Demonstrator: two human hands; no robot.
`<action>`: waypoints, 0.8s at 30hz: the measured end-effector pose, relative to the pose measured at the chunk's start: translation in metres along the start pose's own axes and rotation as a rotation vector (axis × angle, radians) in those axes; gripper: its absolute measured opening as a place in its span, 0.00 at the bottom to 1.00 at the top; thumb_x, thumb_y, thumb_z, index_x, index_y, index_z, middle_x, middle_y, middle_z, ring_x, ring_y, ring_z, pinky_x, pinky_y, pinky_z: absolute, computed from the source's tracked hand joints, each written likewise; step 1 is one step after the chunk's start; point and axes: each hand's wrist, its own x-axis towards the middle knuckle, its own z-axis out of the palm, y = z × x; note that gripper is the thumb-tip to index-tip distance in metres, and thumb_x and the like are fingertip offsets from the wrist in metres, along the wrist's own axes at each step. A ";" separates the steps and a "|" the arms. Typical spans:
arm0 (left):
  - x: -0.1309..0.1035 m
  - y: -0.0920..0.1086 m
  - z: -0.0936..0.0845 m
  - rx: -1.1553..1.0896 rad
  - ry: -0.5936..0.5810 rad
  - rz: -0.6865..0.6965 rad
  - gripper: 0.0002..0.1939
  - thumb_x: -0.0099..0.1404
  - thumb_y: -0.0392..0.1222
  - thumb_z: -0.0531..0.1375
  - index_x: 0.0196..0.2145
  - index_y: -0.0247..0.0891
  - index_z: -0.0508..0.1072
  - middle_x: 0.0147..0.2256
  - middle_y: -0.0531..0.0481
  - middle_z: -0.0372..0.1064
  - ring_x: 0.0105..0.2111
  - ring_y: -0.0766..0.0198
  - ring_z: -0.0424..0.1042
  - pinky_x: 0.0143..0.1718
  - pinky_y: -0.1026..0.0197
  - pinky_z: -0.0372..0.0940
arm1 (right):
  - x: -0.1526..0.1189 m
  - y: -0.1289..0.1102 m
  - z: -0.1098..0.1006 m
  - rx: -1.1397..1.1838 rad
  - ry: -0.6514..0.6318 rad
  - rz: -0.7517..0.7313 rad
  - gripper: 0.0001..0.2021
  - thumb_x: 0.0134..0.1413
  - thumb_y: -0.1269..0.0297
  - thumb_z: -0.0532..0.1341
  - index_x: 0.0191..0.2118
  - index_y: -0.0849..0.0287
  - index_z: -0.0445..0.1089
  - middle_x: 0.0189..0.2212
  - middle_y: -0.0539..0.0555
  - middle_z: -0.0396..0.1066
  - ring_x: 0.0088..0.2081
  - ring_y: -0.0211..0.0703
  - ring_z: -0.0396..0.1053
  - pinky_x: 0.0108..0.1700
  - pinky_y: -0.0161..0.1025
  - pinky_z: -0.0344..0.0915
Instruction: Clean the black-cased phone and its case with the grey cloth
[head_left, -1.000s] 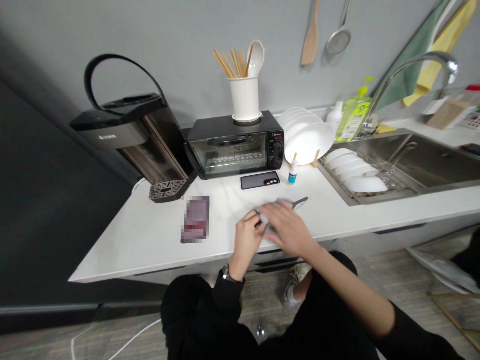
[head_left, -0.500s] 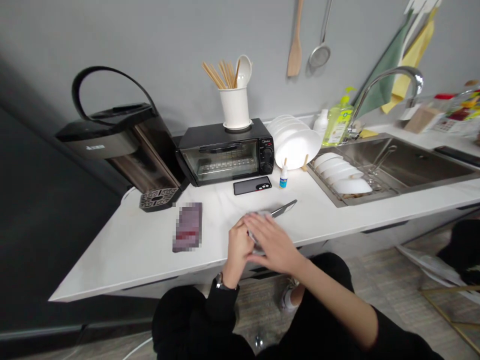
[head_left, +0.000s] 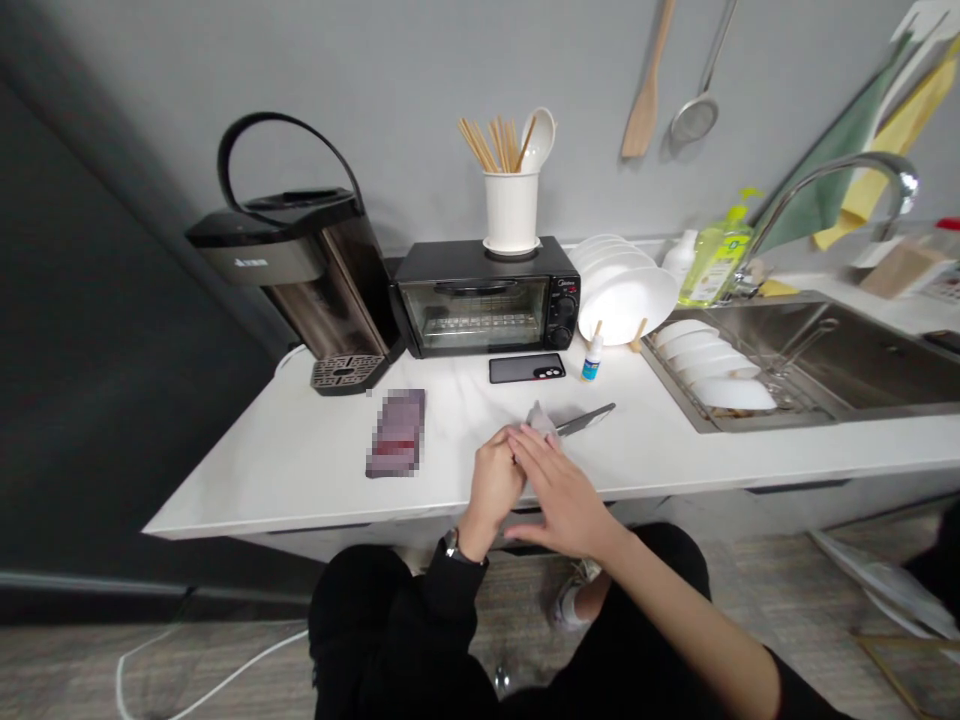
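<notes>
At the counter (head_left: pixel 300 482), our left hand (head_left: pixel 495 478) and right hand (head_left: pixel 564 495), grips unclear, now expose more grey cloth (head_left: pixel 539 417); handling seems unfinished.

The countertop (head_left: pixel 262 470) looks smooth — the faucet (head_left: pixel 903 182) glossy metal, the spatula (head_left: pixel 642 120) matt wood.

Grey wall (head_left: pixel 337 60), white counter (head_left: pixel 262 480) — dark side panel (head_left: pixel 75 380), grey-brown floor (head_left: pixel 795 600)

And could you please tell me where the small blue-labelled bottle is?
In the head view, the small bottle stands on the counter right of centre, just in front of the white plates, left of the sink.
</notes>
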 end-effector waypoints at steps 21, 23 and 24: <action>0.000 -0.006 0.001 -0.002 0.015 0.014 0.13 0.73 0.38 0.60 0.30 0.37 0.77 0.29 0.50 0.69 0.30 0.63 0.70 0.33 0.62 0.64 | -0.008 0.002 -0.004 -0.073 0.099 0.168 0.44 0.70 0.39 0.51 0.77 0.68 0.42 0.71 0.71 0.56 0.75 0.64 0.46 0.72 0.65 0.53; 0.001 -0.006 0.001 0.003 0.031 0.020 0.15 0.73 0.36 0.58 0.27 0.38 0.75 0.30 0.49 0.70 0.31 0.62 0.71 0.35 0.61 0.65 | -0.008 -0.001 -0.003 -0.040 -0.027 0.028 0.46 0.69 0.37 0.51 0.78 0.65 0.38 0.74 0.68 0.53 0.76 0.60 0.44 0.73 0.63 0.51; 0.001 -0.005 0.001 0.002 0.031 0.020 0.15 0.72 0.36 0.59 0.26 0.38 0.75 0.29 0.49 0.70 0.31 0.62 0.71 0.35 0.61 0.65 | -0.008 -0.002 -0.002 -0.058 -0.008 0.062 0.44 0.70 0.39 0.50 0.78 0.63 0.37 0.74 0.67 0.52 0.76 0.60 0.44 0.73 0.64 0.51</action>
